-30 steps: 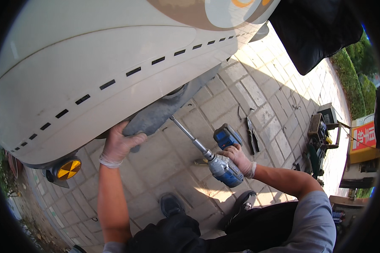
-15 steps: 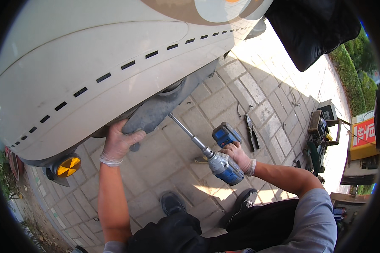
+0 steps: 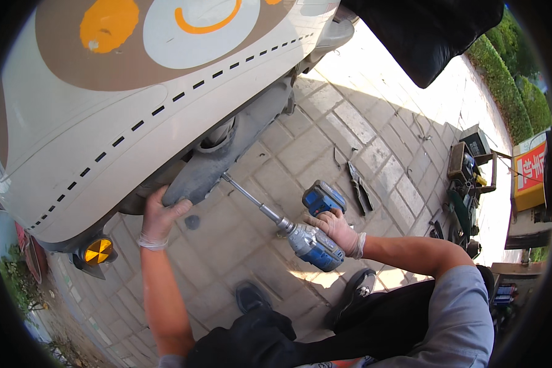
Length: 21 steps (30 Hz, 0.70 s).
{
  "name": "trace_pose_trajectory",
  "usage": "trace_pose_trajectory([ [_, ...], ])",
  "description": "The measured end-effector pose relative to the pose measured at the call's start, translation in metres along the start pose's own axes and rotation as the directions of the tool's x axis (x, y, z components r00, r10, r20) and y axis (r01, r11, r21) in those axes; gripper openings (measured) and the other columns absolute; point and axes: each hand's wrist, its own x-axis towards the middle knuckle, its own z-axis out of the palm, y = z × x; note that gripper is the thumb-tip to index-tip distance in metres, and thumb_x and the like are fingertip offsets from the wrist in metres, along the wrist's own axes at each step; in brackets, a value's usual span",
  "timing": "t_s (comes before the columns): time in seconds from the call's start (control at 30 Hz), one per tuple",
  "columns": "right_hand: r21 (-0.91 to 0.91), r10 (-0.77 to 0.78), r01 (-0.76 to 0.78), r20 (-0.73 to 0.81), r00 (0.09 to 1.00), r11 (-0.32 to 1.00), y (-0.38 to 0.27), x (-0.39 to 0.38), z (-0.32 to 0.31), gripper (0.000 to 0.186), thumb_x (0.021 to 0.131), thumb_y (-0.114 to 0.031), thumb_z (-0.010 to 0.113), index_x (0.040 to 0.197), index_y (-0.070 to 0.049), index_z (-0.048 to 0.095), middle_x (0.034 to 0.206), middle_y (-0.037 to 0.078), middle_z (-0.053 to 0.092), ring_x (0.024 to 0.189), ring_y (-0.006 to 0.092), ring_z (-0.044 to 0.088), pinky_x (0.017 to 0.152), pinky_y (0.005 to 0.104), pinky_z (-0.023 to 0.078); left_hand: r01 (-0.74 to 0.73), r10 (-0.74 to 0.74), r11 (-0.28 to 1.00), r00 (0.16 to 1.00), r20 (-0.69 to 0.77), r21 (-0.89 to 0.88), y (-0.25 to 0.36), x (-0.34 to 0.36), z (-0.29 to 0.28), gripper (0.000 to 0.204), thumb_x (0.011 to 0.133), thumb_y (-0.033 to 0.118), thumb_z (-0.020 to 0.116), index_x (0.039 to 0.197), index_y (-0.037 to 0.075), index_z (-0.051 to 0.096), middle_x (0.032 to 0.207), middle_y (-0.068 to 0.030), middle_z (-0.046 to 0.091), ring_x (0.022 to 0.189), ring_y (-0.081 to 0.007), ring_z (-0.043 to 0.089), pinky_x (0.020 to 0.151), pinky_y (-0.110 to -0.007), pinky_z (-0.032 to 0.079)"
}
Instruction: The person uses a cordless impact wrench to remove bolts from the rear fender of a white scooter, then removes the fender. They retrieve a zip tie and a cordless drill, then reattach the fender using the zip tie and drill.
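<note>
A white vehicle body (image 3: 104,116) leans over the paving from the upper left. Along its lower edge runs a dusty grey panel (image 3: 245,132) with a round dark opening. My left hand (image 3: 158,222), in a thin clear glove, is closed around the panel's near end, thumb on the outer face. In my right hand (image 3: 340,233), also gloved, is a blue and grey cordless impact wrench (image 3: 316,246) with a blue battery pack (image 3: 324,197). Its long socket extension (image 3: 251,197) points up and left; the tip meets the panel's lower edge. Whether it sits on a fastener is too small to tell.
Pliers (image 3: 359,187) lie on the brick paving (image 3: 227,245) beyond the wrench. Further right stands a tool tray (image 3: 463,168) holding several tools, near a yellow and red box (image 3: 529,175). A round orange reflector (image 3: 98,251) sticks out below the vehicle. Black fabric (image 3: 423,37) hangs at top right.
The view has shifted, showing more of the vehicle's brown and orange graphics. Both hands keep their holds, and the extension's tip stays at the panel's lower edge.
</note>
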Motion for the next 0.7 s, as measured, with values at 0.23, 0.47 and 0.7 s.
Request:
trace_pose_trajectory([
  [0.23, -0.021, 0.052, -0.051, 0.046, 0.998, 0.998, 0.015, -0.062, -0.024, 0.057, 0.076, -0.022, 0.062, 0.131, -0.011, 0.049, 0.094, 0.005, 0.058, 0.094, 0.0235, 0.057, 0.087, 0.0432, 0.032, -0.06, 0.116, 0.941, 0.981, -0.154, 0.332, 0.016, -0.012, 0.01, 0.062, 0.072, 0.019, 0.079, 0.124, -0.004, 0.054, 0.11, -0.0096, 0.062, 0.101, -0.0172, 0.056, 0.091, -0.031, 0.045],
  [0.47, -0.295, 0.299, -0.25, 0.136, 0.944, 0.922, 0.048, -0.12, -0.004, 0.048, 0.074, -0.015, 0.064, 0.121, -0.005, 0.054, 0.09, 0.009, 0.061, 0.089, 0.0269, 0.06, 0.082, 0.0447, 0.038, -0.092, 0.298, 0.689, 0.94, -0.166, 0.718, 0.074, 0.014, 0.063, 0.083, 0.07, 0.033, 0.083, 0.132, -0.007, 0.045, 0.126, -0.0255, 0.056, 0.119, -0.0354, 0.054, 0.098, -0.04, 0.042],
  [0.7, -0.251, 0.321, -0.221, 0.493, 0.809, 0.943, 0.046, -0.076, -0.032, 0.034, 0.077, -0.024, 0.065, 0.104, -0.003, 0.065, 0.094, 0.015, 0.068, 0.089, 0.0305, 0.065, 0.077, 0.0463, 0.045, 0.12, 0.204, 0.584, 0.935, -0.289, 0.803, 0.077, 0.046, 0.098, 0.085, 0.069, 0.05, 0.079, 0.12, -0.012, 0.053, 0.116, -0.0304, 0.06, 0.111, -0.0418, 0.057, 0.094, -0.042, 0.045],
])
